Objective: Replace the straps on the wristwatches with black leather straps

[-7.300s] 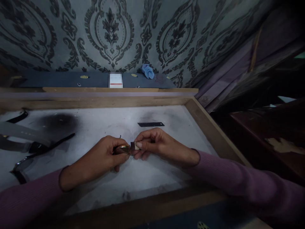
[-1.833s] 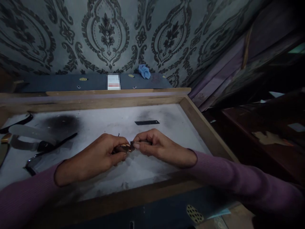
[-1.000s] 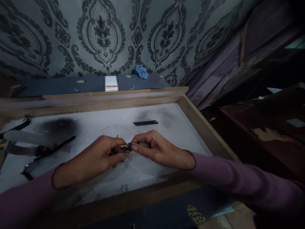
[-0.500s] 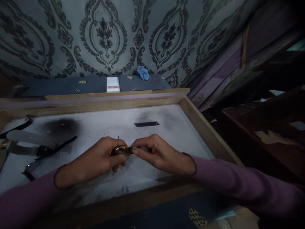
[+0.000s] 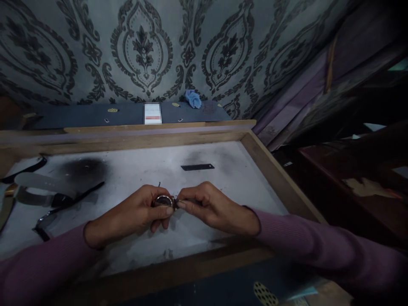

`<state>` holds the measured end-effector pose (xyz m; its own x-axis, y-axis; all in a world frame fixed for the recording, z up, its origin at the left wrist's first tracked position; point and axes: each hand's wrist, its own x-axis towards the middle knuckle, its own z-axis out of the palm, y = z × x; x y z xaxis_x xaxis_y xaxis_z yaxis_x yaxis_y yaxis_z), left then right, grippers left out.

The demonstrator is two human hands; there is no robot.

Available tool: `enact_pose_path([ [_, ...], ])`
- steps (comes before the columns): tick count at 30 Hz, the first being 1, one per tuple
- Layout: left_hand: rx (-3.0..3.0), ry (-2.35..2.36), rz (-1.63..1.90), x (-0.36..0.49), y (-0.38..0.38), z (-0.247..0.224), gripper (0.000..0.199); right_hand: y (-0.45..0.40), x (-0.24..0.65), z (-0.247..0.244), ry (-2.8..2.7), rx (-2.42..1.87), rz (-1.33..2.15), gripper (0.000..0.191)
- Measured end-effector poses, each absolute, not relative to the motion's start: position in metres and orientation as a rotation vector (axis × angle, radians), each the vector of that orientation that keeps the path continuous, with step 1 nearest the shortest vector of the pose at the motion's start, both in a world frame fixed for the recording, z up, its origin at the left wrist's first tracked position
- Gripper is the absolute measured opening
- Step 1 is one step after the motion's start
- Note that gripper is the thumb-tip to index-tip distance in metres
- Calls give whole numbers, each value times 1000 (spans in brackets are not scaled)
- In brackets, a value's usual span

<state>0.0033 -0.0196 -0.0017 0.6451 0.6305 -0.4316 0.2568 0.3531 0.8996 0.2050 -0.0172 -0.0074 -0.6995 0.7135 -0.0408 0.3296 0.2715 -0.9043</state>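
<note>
My left hand (image 5: 145,210) grips a wristwatch head (image 5: 164,200), round with a shiny coppery rim, between thumb and fingers. Its face is tilted up and partly covered by the thumb. Close against the watch's right edge, my right hand (image 5: 208,206) is closed in a pinch. A small dark, slim piece (image 5: 180,202) shows at its fingertips, mostly hidden, so its kind is unclear. Both hands are above a white-bottomed wooden tray (image 5: 263,170). Beyond them on the tray's floor lies a dark cutter blade (image 5: 197,167).
At the tray's left lie dark straps (image 5: 79,197) and a translucent grey band (image 5: 44,182). Behind the tray, a blue ledge (image 5: 127,114) holds a small white box (image 5: 153,114), blurred out, and a crumpled blue cloth (image 5: 193,99). A purple curtain (image 5: 296,93) hangs at right.
The watch has turned so that more of its round face shows towards me. My right fingertips remain by its edge. The whole view has shifted slightly.
</note>
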Motion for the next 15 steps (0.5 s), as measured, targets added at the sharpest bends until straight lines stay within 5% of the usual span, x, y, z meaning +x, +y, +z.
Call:
enact_pose_path([
  [15,1218,924,318,5,-22,-5,14,-15,205,-8,-2133,-925,1509,23],
])
